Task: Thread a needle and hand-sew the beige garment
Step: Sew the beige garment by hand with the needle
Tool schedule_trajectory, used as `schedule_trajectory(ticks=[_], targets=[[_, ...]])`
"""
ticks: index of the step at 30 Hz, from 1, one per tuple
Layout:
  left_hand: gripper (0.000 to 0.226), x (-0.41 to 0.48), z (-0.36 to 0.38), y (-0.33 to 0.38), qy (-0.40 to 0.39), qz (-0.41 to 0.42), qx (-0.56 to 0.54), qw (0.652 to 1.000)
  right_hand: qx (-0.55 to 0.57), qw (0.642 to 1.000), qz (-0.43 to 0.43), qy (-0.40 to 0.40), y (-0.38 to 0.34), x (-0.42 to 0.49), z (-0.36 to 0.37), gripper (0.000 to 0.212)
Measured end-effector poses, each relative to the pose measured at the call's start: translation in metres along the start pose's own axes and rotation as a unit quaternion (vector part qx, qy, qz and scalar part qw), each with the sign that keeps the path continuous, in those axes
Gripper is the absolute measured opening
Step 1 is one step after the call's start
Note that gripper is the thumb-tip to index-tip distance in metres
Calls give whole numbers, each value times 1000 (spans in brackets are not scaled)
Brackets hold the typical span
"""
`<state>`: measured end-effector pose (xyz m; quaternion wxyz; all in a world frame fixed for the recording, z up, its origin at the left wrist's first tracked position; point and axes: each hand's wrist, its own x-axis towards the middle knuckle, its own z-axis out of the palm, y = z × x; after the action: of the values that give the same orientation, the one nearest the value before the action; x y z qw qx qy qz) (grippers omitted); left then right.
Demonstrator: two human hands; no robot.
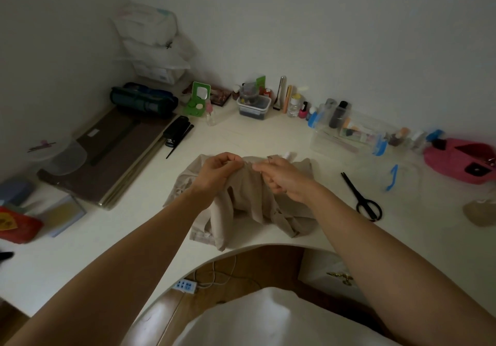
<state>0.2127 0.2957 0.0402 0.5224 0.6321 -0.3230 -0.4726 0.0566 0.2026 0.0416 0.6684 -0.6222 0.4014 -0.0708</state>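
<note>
The beige garment [247, 206] lies bunched on the white desk [107, 238] near its curved front edge. My left hand [218, 171] pinches a raised fold of the garment at its upper edge, fingers curled. My right hand [281, 178] is just to the right, fingers curled, pinching the same fold. The two hands almost touch. The needle and thread are too small to make out. A small white spool-like thing [287, 154] peeks out behind the right hand.
Black scissors [362, 198] lie to the right of the garment. A clear plastic box [346, 133] and bottles line the back wall. A pink pouch [461, 159] sits far right. A stapler [175, 131] and dark folders [112, 158] lie to the left.
</note>
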Motion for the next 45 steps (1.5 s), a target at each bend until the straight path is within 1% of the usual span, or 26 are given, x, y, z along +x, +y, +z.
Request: schedule_trajectory(ticks=[4, 7, 9, 11, 13, 15, 17, 18, 20, 21, 23, 25, 26, 28, 30, 32, 35, 38, 39, 42, 45], targets=[[12, 2, -8, -1, 14, -3, 0, 1000, 64, 997, -20, 33, 2, 0, -2, 13], [11, 3, -8, -3, 57, 3, 19, 998, 78, 997, -24, 4, 3, 0, -5, 16], [8, 3, -8, -2, 82, 9, 12, 996, 56, 998, -9, -24, 3, -1, -9, 20], [8, 4, -7, 0, 76, 13, 13, 997, 6, 1000, 4, -23, 5, -2, -10, 15], [8, 4, -4, 0, 66, 13, 15, 998, -64, 997, -7, 37, 10, -1, -11, 11], [9, 5, -1, 0, 67, 10, 7, 998, -144, 983, -32, 111, 14, 2, -11, 13], [9, 6, 1, -1, 70, 11, 0, 997, -195, 967, -48, 157, 18, 4, -9, 12], [8, 5, 2, 0, 74, 14, -1, 997, -210, 959, -55, 182, 19, 5, -8, 15], [8, 5, 4, 0, 79, 20, -2, 997, -223, 945, -71, 229, 22, 6, -8, 31], [8, 4, 3, 0, 81, 22, -4, 996, -219, 943, -77, 239, 23, 5, -8, 37], [8, 3, 2, 0, 89, 25, -5, 996, -193, 948, -82, 240, 25, 4, -8, 41], [8, 5, -1, -2, 107, 25, -3, 994, -160, 952, -94, 242, 25, 3, -9, 41], [8, 5, -2, -3, 117, 24, 1, 993, -147, 952, -104, 246, 26, 3, -10, 38], [10, 6, -3, -4, 136, 23, 6, 990, -127, 954, -119, 244, 26, 3, -13, 25], [10, 7, -3, -4, 140, 24, 8, 990, -104, 960, -124, 227, 26, 2, -14, 21], [8, 7, -3, -4, 130, 24, 10, 991, -91, 965, -127, 209, 27, 1, -15, 20], [8, 8, -4, -2, 101, 25, 14, 994, -104, 970, -113, 188, 28, 3, -13, 12], [7, 6, -2, 0, 58, 34, 11, 998, -124, 976, -96, 150, 27, 6, -6, 22], [7, 5, -1, 0, 53, 36, 8, 998, -131, 976, -98, 146, 27, 7, -4, 22], [7, 3, -1, 1, 65, 40, 1, 997, -128, 970, -106, 180, 27, 9, 0, 12], [6, 2, -7, -1, 102, 42, 15, 994, -98, 968, -116, 199, 25, 8, -3, 13]])
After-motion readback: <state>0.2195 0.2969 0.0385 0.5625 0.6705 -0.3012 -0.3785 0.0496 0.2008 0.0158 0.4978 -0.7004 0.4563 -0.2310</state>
